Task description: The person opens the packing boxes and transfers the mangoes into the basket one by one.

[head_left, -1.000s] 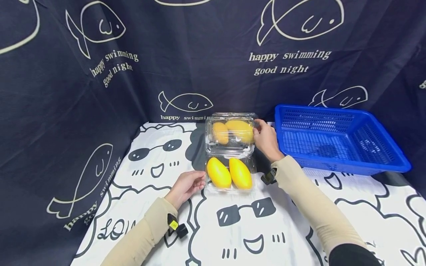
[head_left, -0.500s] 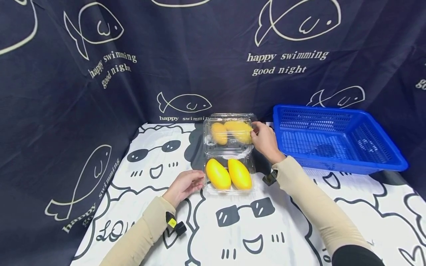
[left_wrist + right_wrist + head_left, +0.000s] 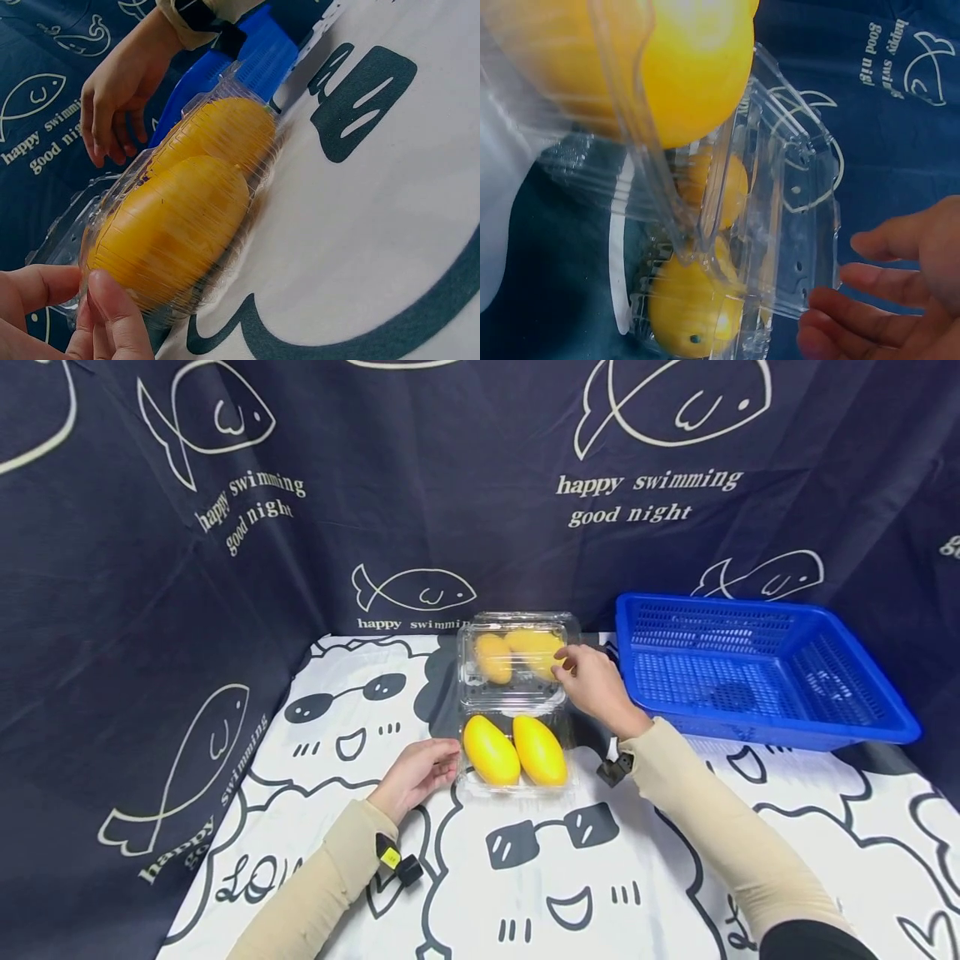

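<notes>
Two yellow mangoes (image 3: 491, 752) (image 3: 540, 752) lie side by side in a clear plastic container (image 3: 517, 791); its raised clear lid (image 3: 802, 202) reaches back toward more yellow fruit (image 3: 493, 660) seen through plastic. At the container's left edge, my left hand (image 3: 418, 778) pinches the rim between thumb and fingers, closer up in the left wrist view (image 3: 82, 319). Above the right side of the rear plastic hovers my right hand (image 3: 596, 685), fingers loosely bent. The left wrist view shows that hand (image 3: 124, 94) apart from the front container, holding nothing.
A blue perforated basket (image 3: 750, 727) stands at the right, close beside the right hand. Behind everything hangs a dark blue fish-print cloth (image 3: 450, 527). White cloth with black cartoon drawings (image 3: 540, 893) covers the table.
My right hand has come off the rear plastic's right edge and shifted slightly left and toward me, its fingers loosening. The left hand and the fruit have hardly moved.
</notes>
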A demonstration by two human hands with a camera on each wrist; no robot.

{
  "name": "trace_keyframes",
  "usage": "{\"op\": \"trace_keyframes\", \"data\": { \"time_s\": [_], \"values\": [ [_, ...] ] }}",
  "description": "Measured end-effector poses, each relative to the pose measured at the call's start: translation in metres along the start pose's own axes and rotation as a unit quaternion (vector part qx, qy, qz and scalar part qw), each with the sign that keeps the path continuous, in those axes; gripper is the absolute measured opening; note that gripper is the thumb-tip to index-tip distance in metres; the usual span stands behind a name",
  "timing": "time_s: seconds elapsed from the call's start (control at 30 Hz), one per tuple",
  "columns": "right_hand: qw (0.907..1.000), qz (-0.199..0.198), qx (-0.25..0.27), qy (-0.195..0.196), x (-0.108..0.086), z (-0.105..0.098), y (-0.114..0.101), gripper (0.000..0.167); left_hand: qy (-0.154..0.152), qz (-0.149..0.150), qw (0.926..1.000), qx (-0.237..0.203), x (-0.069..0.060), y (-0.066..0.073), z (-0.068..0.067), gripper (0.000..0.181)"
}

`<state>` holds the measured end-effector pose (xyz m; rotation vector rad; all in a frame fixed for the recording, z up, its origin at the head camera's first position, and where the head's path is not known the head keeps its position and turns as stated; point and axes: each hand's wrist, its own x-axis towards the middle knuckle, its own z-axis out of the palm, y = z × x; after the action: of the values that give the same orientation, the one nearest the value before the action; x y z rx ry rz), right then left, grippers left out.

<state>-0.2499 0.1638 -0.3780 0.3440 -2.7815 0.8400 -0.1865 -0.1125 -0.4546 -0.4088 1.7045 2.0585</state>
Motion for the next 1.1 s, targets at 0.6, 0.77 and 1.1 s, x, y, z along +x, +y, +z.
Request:
{"op": "trace_keyframes", "data": {
  "time_s": [0.6,0.77,1.1],
  "values": [
    [0.9943,-0.033,-0.022,-0.099,-0.027,-0.003,-0.009,0.025,-0.009,-0.006,0.9994,-0.032,0.003,0.004,0.003,0.023],
    [0.9915,-0.034,-0.021,-0.124,-0.031,-0.003,-0.015,0.026,-0.009,-0.006,0.9994,-0.033,0.000,0.002,0.002,0.027],
    [0.9826,-0.066,-0.045,-0.168,-0.037,-0.003,-0.022,0.034,-0.007,-0.005,0.9996,-0.027,0.001,0.001,0.002,0.028]
  ]
}}
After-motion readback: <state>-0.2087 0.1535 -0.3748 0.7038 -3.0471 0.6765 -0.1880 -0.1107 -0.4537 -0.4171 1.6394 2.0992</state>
